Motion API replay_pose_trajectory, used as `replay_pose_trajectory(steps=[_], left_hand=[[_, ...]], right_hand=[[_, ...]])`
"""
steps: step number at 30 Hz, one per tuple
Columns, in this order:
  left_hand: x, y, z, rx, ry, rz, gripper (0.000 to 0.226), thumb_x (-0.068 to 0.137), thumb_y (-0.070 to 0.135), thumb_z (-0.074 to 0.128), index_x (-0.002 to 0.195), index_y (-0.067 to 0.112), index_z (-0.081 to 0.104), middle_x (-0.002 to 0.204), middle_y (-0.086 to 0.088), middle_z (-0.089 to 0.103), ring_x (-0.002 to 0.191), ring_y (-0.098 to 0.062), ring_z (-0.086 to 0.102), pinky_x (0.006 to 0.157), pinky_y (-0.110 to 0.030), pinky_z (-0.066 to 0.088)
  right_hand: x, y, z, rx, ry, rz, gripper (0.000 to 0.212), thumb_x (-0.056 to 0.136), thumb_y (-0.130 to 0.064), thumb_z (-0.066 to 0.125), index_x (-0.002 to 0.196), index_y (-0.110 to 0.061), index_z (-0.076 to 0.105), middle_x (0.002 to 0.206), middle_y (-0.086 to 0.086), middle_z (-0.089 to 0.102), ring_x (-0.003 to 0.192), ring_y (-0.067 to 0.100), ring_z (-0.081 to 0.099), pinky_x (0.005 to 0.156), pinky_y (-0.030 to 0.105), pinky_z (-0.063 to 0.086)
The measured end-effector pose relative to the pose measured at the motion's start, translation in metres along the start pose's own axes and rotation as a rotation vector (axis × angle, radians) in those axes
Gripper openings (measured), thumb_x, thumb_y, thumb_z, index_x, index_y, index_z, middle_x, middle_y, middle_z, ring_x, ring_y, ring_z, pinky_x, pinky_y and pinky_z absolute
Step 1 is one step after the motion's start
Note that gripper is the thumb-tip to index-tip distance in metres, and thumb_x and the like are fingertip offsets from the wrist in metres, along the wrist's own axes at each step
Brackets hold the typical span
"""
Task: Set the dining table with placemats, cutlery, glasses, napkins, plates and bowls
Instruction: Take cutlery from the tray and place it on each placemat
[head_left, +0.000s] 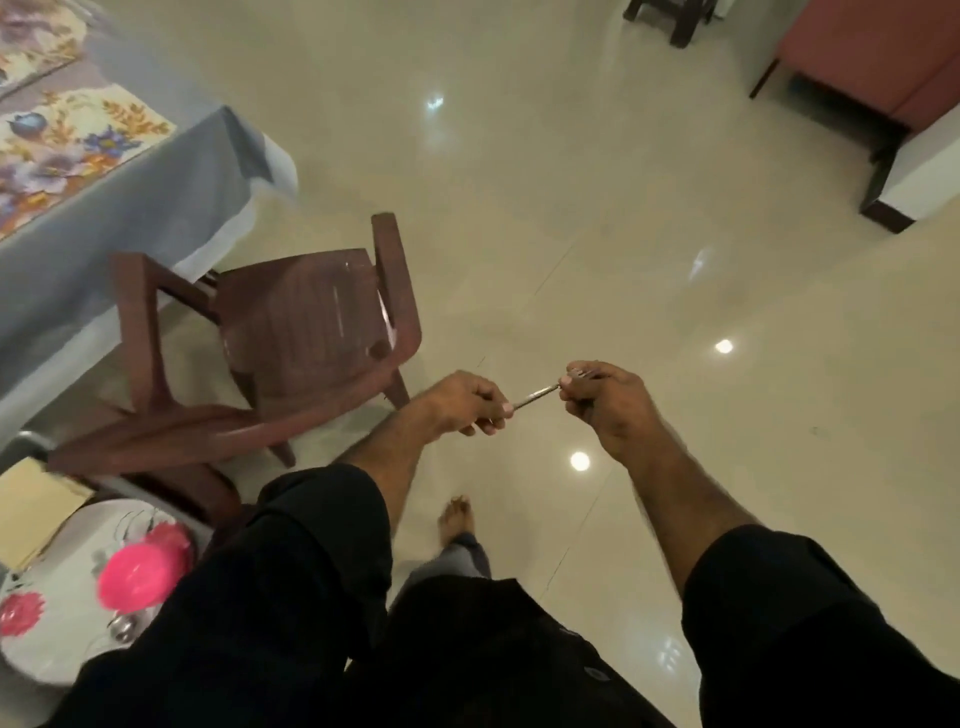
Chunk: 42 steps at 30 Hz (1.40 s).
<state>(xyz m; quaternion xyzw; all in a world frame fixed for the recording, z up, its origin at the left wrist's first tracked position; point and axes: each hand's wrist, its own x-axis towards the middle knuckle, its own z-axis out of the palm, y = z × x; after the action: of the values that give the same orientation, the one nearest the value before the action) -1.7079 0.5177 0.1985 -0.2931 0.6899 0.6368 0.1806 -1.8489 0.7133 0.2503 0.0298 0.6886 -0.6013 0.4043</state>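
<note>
Your left hand (467, 402) and right hand (605, 397) both pinch 1 piece of metal cutlery (535, 397), held in the air over the floor (571, 208), well apart from the worktop (156, 208); the left grips 1 end, the right the other, which looks like fork tines, though blur prevents certainty.

Handling: judge the cutlery light, rigid and smooth; it will likely slip if pinched loosely, so take hold at mid-handle, not at the tines.

On the worktop, 2 floral placemats (67, 150) lie near its corner; a brown chair (291, 332) stands just beside that edge.

Containers: at lower left, a flower-printed plate (47, 639) carries a pink bowl (143, 571) and small metal pieces (124, 626), too blurred to identify; the bowl's contents cannot be seen.
</note>
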Motion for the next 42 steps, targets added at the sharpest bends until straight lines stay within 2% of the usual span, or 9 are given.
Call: replay_pose_trajectory(steps=[7, 11, 14, 18, 21, 25, 29, 36, 42], left_hand=[[0.119, 0.096, -0.043, 0.13, -0.177, -0.037, 0.009, 0.091, 0.03, 0.084, 0.092, 0.021, 0.083, 0.083, 0.003, 0.079, 0.078, -0.011, 0.072, 0.072, -0.029, 0.054], [0.191, 0.132, -0.1, 0.024, 0.035, -0.065, 0.015, 0.095, 0.026, 0.079, 0.103, 0.013, 0.078, 0.093, -0.004, 0.076, 0.078, -0.016, 0.068, 0.068, -0.029, 0.051], [0.241, 0.155, -0.147, -0.119, 0.23, -0.106, 0.009, 0.097, 0.021, 0.075, 0.101, 0.013, 0.078, 0.093, -0.006, 0.075, 0.076, -0.017, 0.066, 0.065, -0.028, 0.048], [0.288, 0.186, -0.192, -0.427, 0.523, -0.143, 0.013, 0.096, 0.027, 0.078, 0.096, 0.015, 0.074, 0.092, -0.007, 0.074, 0.073, -0.016, 0.067, 0.062, -0.028, 0.049], [0.311, 0.212, -0.218, -0.564, 0.615, -0.135, 0.018, 0.097, 0.031, 0.077, 0.1, 0.014, 0.074, 0.092, -0.007, 0.076, 0.072, -0.016, 0.067, 0.063, -0.029, 0.051], [0.337, 0.234, -0.264, -0.637, 0.646, -0.099, 0.023, 0.096, 0.037, 0.078, 0.102, 0.015, 0.077, 0.092, -0.004, 0.079, 0.078, -0.016, 0.069, 0.068, -0.031, 0.052], [0.373, 0.247, -0.337, -0.563, 0.648, -0.032, 0.018, 0.093, 0.037, 0.08, 0.101, 0.021, 0.08, 0.095, -0.002, 0.081, 0.083, -0.015, 0.072, 0.073, -0.03, 0.055], [0.424, 0.272, -0.497, -0.467, 0.606, -0.135, 0.005, 0.089, 0.015, 0.083, 0.093, 0.012, 0.083, 0.08, -0.002, 0.078, 0.076, -0.014, 0.069, 0.069, -0.029, 0.052], [0.426, 0.269, -0.632, -0.514, 0.778, -0.198, 0.001, 0.088, 0.011, 0.084, 0.089, 0.012, 0.083, 0.075, -0.004, 0.078, 0.07, -0.013, 0.07, 0.061, -0.024, 0.051]], right_hand=[[0.127, -0.092, -0.013, -0.111, 0.016, 0.047, 0.012, 0.091, -0.023, 0.08, 0.098, -0.013, 0.076, 0.098, 0.006, 0.079, 0.084, 0.014, 0.07, 0.078, 0.033, 0.051], [0.224, -0.156, -0.011, -0.161, -0.071, 0.05, 0.011, 0.096, -0.021, 0.074, 0.102, -0.011, 0.073, 0.097, 0.01, 0.078, 0.091, 0.023, 0.074, 0.079, 0.035, 0.053], [0.306, -0.204, 0.007, -0.202, -0.197, 0.068, 0.008, 0.101, -0.017, 0.068, 0.104, -0.009, 0.07, 0.08, 0.009, 0.07, 0.087, 0.034, 0.077, 0.076, 0.04, 0.059], [0.392, -0.255, 0.042, -0.422, -0.333, 0.036, 0.017, 0.101, -0.023, 0.07, 0.11, -0.01, 0.075, 0.07, 0.004, 0.053, 0.055, 0.019, 0.056, 0.054, 0.031, 0.051], [0.441, -0.291, 0.071, -0.643, -0.461, -0.013, 0.011, 0.099, -0.014, 0.071, 0.106, -0.009, 0.077, 0.069, 0.002, 0.051, 0.052, 0.016, 0.044, 0.049, 0.026, 0.041], [0.5, -0.339, 0.123, -0.887, -0.63, -0.051, 0.021, 0.097, 0.002, 0.063, 0.113, -0.002, 0.076, 0.074, 0.006, 0.061, 0.057, 0.015, 0.056, 0.054, 0.027, 0.048], [0.565, -0.381, 0.189, -1.054, -0.733, -0.133, 0.011, 0.092, -0.001, 0.074, 0.096, -0.009, 0.08, 0.074, 0.005, 0.075, 0.065, 0.016, 0.07, 0.058, 0.026, 0.054], [0.67, -0.448, 0.328, -1.177, -0.822, -0.17, 0.01, 0.086, -0.004, 0.081, 0.092, -0.011, 0.077, 0.075, 0.007, 0.078, 0.068, 0.021, 0.076, 0.062, 0.031, 0.058], [0.742, -0.5, 0.451, -1.215, -0.944, -0.173, 0.006, 0.084, -0.006, 0.084, 0.086, -0.008, 0.079, 0.073, 0.011, 0.075, 0.064, 0.019, 0.071, 0.06, 0.032, 0.055]])
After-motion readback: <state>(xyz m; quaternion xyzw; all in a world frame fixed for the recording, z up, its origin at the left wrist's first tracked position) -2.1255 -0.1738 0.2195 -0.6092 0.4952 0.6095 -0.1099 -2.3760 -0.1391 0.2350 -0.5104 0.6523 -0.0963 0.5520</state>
